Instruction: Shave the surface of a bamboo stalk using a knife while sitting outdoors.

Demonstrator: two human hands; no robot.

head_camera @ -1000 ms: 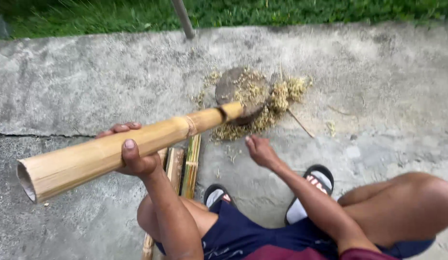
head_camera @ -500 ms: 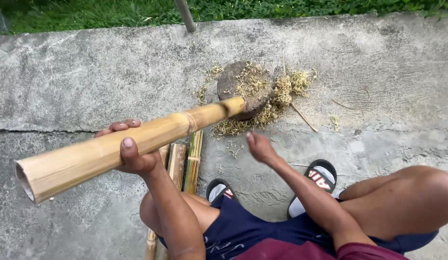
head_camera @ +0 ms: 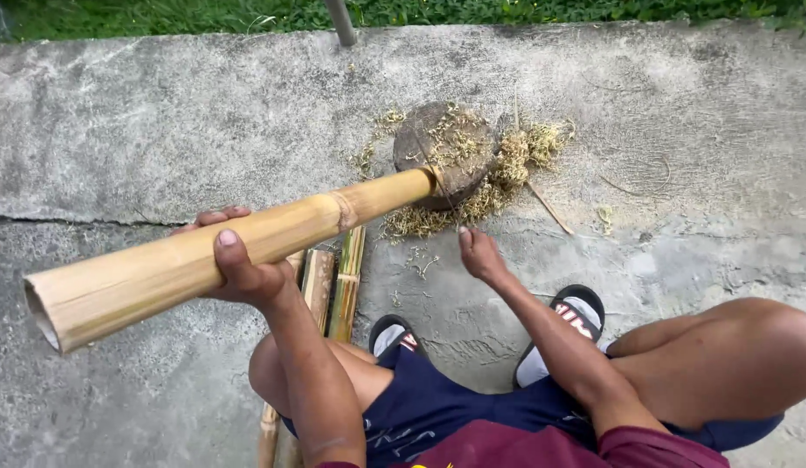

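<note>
My left hand (head_camera: 238,264) grips a thick yellow bamboo pole (head_camera: 160,260) from below, thumb over the top. The pole slants up to the right, and its far end rests on a round wooden chopping block (head_camera: 446,147). The hollow near end points toward the lower left. My right hand (head_camera: 479,253) hovers low over the concrete just in front of the block, fingers loosely curled, holding nothing that I can see. Pale bamboo shavings (head_camera: 507,169) lie heaped around the block.
Several split bamboo strips (head_camera: 338,282) lie on the concrete beside my left knee. My feet in black-and-white sandals (head_camera: 576,316) rest on the cracked slab. A grey metal post (head_camera: 341,22) and grass (head_camera: 160,13) line the far edge.
The view has shifted slightly, so block and shavings sit a little higher. My right hand has stayed low in front of the block; the left hand's hold on the pole is unchanged.
</note>
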